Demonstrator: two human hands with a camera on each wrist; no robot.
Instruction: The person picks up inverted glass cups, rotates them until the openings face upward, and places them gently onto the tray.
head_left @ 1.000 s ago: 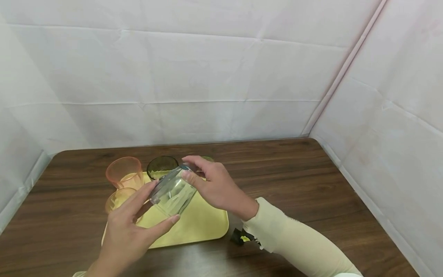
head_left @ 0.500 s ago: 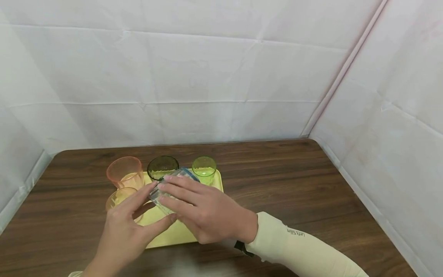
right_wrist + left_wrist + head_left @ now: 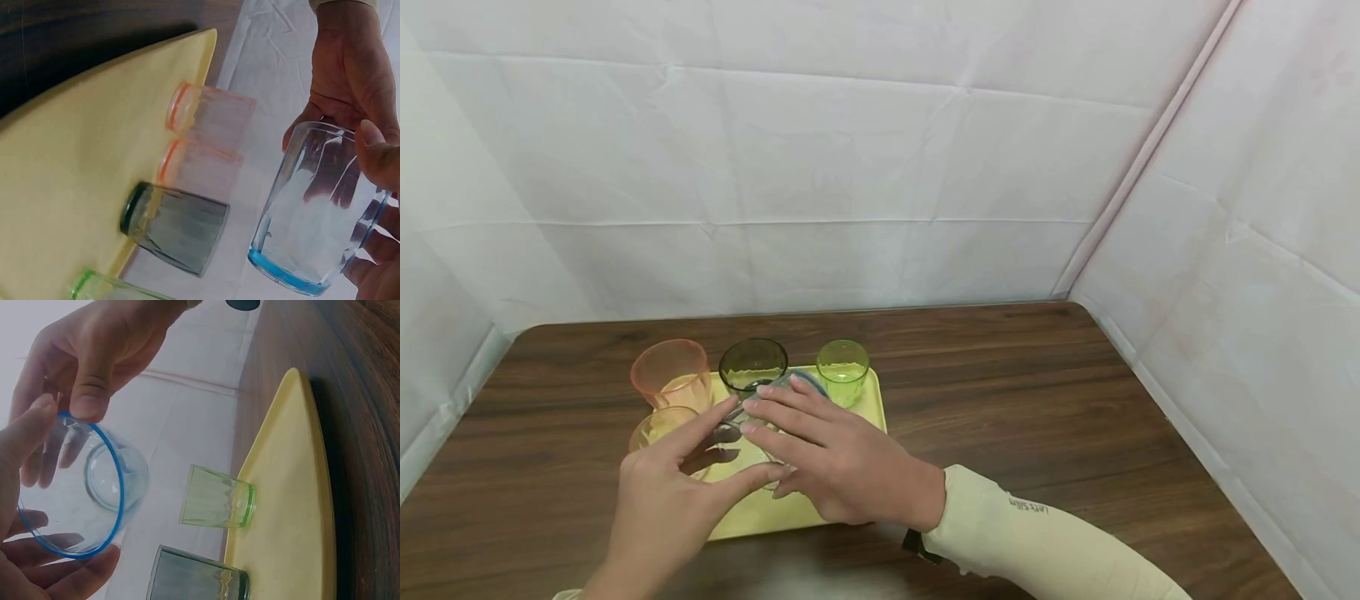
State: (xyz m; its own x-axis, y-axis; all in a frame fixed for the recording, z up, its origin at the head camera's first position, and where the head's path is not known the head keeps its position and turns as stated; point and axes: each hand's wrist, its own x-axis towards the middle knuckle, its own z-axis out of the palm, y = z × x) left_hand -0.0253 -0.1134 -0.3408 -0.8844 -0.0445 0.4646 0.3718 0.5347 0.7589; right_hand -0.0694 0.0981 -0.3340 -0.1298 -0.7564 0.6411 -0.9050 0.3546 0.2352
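Note:
A clear drinking glass (image 3: 312, 206) with blue at its edge hangs tilted above a yellow tray (image 3: 760, 521). My left hand (image 3: 673, 496) grips it from the left, thumb and fingers spread round its side. From the right, my right hand (image 3: 850, 467) also holds the glass, fingers laid over it, hiding most of it in the head view. Its blue edge (image 3: 120, 487) shows in the left wrist view. Behind the hands stand a dark grey glass (image 3: 752, 362) and a green glass (image 3: 842, 375). At the left are an orange glass (image 3: 670, 371) and a paler orange glass (image 3: 651, 429).
The tray lies on a dark wood-grain table (image 3: 1037, 400). White sheeting (image 3: 850, 167) rises behind the table and along its sides. A black band (image 3: 919, 546) sits at my right wrist by the cream sleeve (image 3: 1022, 533).
My right hand has shifted from the far end of the glass to lie over it, uncovering the green glass. The left hand has stayed nearly in place.

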